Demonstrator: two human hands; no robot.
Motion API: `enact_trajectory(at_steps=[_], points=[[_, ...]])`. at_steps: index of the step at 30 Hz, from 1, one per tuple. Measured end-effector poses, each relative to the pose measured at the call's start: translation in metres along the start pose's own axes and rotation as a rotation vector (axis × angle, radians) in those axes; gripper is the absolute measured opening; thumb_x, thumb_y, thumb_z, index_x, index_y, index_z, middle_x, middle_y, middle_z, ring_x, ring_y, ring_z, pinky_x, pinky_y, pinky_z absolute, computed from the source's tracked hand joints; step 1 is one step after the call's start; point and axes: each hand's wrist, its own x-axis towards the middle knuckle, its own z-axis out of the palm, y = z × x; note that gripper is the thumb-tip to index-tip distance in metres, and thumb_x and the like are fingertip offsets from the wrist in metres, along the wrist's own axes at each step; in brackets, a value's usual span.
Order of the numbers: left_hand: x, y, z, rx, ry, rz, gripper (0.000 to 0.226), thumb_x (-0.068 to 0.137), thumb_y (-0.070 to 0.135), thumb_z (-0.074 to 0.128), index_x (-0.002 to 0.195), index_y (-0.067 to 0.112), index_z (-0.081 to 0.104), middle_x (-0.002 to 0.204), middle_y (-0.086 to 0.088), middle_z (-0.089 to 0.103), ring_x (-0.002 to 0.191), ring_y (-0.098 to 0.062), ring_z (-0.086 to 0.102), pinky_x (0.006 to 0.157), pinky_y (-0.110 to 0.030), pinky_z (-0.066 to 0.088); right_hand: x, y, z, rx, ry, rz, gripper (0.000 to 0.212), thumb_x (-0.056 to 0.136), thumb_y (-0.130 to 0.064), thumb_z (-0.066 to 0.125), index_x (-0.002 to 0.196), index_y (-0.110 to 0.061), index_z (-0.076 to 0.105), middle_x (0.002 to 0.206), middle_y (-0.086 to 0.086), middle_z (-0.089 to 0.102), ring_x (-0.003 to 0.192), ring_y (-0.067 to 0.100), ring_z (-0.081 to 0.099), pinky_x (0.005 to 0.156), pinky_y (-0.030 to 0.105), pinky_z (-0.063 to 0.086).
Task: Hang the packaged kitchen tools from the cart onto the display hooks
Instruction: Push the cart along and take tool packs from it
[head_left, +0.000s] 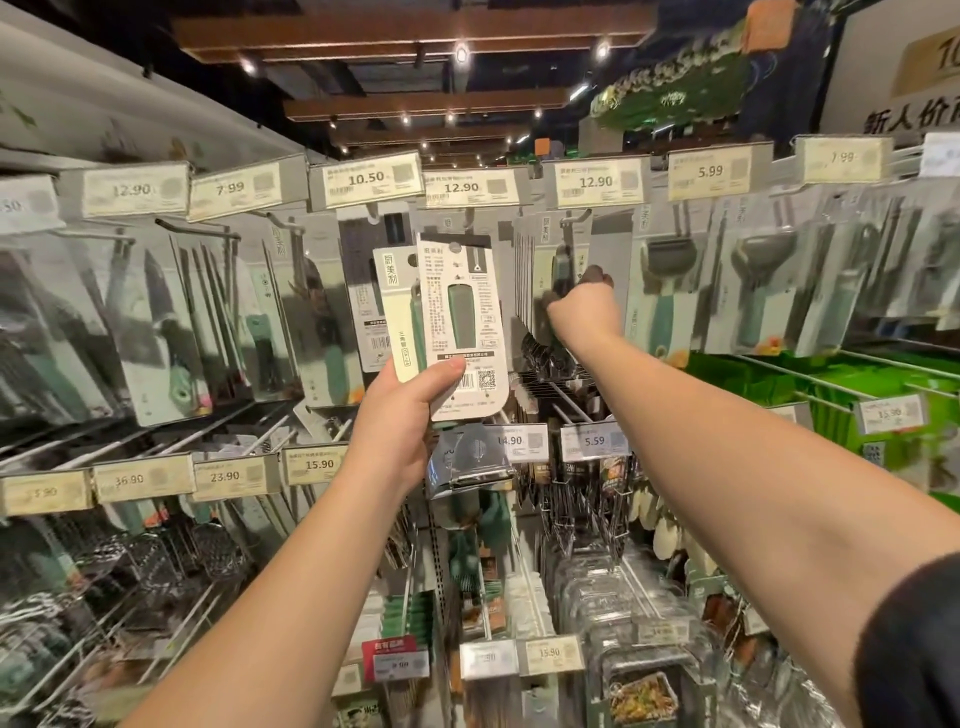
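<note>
Item: my left hand (400, 415) grips two carded tool packs (457, 322), raised below the 12.90 tag (470, 187). My right hand (584, 306) pinches a hanging pack (561, 265) on its hook (574, 218).

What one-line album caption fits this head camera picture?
Left hand holds two packaged tools up while the right hand reaches among packages on the hooks.

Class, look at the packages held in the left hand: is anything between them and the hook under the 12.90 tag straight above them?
Nothing visible blocks it. The left hand holds two carded packages just below the hook, whose tip looks bare. The right hand grips packages on the neighbouring hook, off to the side.
</note>
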Motion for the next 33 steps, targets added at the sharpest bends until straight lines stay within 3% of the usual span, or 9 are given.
enact_trajectory(at_steps=[7, 12, 14, 17, 19, 22, 26, 30, 33], points=[[-0.002, 0.002, -0.006, -0.004, 0.010, 0.005, 0.034, 0.091, 0.000, 0.066, 0.121, 0.015, 0.063, 0.109, -0.003, 0.077, 0.103, -0.020, 0.073, 0.091, -0.037, 0.058, 0.009, 0.004, 0.007, 0.104, -0.021, 0.031, 0.043, 0.098, -0.024, 0.056, 0.134, -0.003, 0.045, 0.131, 0.016, 0.054, 0.117, 0.030, 0.055, 0.092, 0.034, 0.045], [-0.005, 0.003, -0.010, -0.011, 0.011, 0.002, 0.034, 0.091, -0.001, 0.065, 0.120, 0.017, 0.064, 0.108, -0.003, 0.077, 0.099, -0.018, 0.075, 0.078, -0.030, 0.062, 0.002, 0.001, 0.004, 0.077, -0.035, 0.039, 0.061, 0.096, -0.029, 0.063, 0.143, -0.002, 0.036, 0.140, 0.019, 0.044, 0.116, 0.033, 0.055, 0.095, 0.035, 0.048], [-0.007, 0.002, -0.014, -0.021, 0.020, -0.006, 0.033, 0.091, -0.002, 0.065, 0.120, 0.015, 0.064, 0.110, -0.005, 0.077, 0.100, -0.020, 0.074, 0.083, -0.034, 0.062, -0.014, 0.000, -0.001, 0.097, 0.004, 0.051, 0.070, 0.093, -0.029, 0.068, 0.148, -0.005, 0.031, 0.144, 0.018, 0.035, 0.112, 0.030, 0.057, 0.098, 0.039, 0.052], [-0.010, -0.001, -0.021, -0.013, 0.045, -0.008, 0.031, 0.091, -0.002, 0.065, 0.116, 0.017, 0.064, 0.109, -0.004, 0.077, 0.102, -0.020, 0.074, 0.091, -0.039, 0.059, -0.064, -0.003, -0.016, 0.289, 0.055, -0.072, 0.058, 0.096, -0.030, 0.063, 0.145, -0.009, 0.039, 0.142, 0.008, 0.039, 0.115, 0.016, 0.053, 0.100, 0.032, 0.049], [-0.011, -0.005, -0.022, 0.007, 0.070, 0.011, 0.033, 0.090, -0.001, 0.067, 0.118, 0.016, 0.064, 0.108, -0.002, 0.077, 0.101, -0.018, 0.074, 0.090, -0.035, 0.059, -0.105, -0.011, -0.027, 0.430, -0.053, -0.143, 0.039, 0.100, -0.031, 0.056, 0.136, -0.017, 0.053, 0.130, -0.003, 0.054, 0.104, 0.004, 0.057, 0.092, 0.025, 0.050], [-0.013, -0.013, -0.020, 0.067, 0.097, 0.074, 0.033, 0.090, -0.001, 0.068, 0.114, 0.022, 0.065, 0.106, 0.003, 0.077, 0.098, -0.011, 0.074, 0.085, -0.025, 0.060, -0.149, -0.027, -0.033, 0.423, -0.312, -0.206, 0.043, 0.100, -0.046, 0.052, 0.138, -0.027, 0.054, 0.130, -0.014, 0.059, 0.107, 0.003, 0.057, 0.091, 0.028, 0.048], [-0.016, -0.026, -0.020, 0.316, 0.160, 0.140, 0.028, 0.087, 0.016, 0.071, 0.104, 0.036, 0.062, 0.102, 0.009, 0.076, 0.096, -0.014, 0.072, 0.086, -0.041, 0.060, -0.163, -0.039, -0.024, 0.338, -0.490, -0.264, 0.050, 0.099, -0.054, 0.048, 0.144, -0.032, 0.049, 0.124, -0.026, 0.052, 0.111, 0.000, 0.052, 0.080, 0.022, 0.041], [-0.017, -0.027, -0.023, 0.544, 0.145, 0.171, 0.035, 0.090, 0.018, 0.066, 0.122, 0.028, 0.057, 0.099, 0.008, 0.071, 0.086, -0.014, 0.068, 0.068, -0.033, 0.055, -0.160, -0.041, -0.004, 0.326, -0.550, -0.235, 0.059, 0.095, -0.061, 0.050, 0.147, -0.031, 0.047, 0.136, -0.011, 0.060, 0.115, 0.011, 0.061, 0.092, 0.035, 0.054], [-0.018, -0.025, -0.022, 0.667, 0.077, 0.172, 0.049, 0.089, 0.027, 0.070, 0.133, 0.026, 0.049, 0.106, 0.008, 0.069, 0.090, -0.011, 0.066, 0.068, -0.031, 0.052, -0.155, -0.042, 0.002, 0.406, -0.562, -0.134, 0.065, 0.093, -0.057, 0.058, 0.149, -0.024, 0.046, 0.131, -0.010, 0.063, 0.110, 0.011, 0.063, 0.093, 0.036, 0.055]])
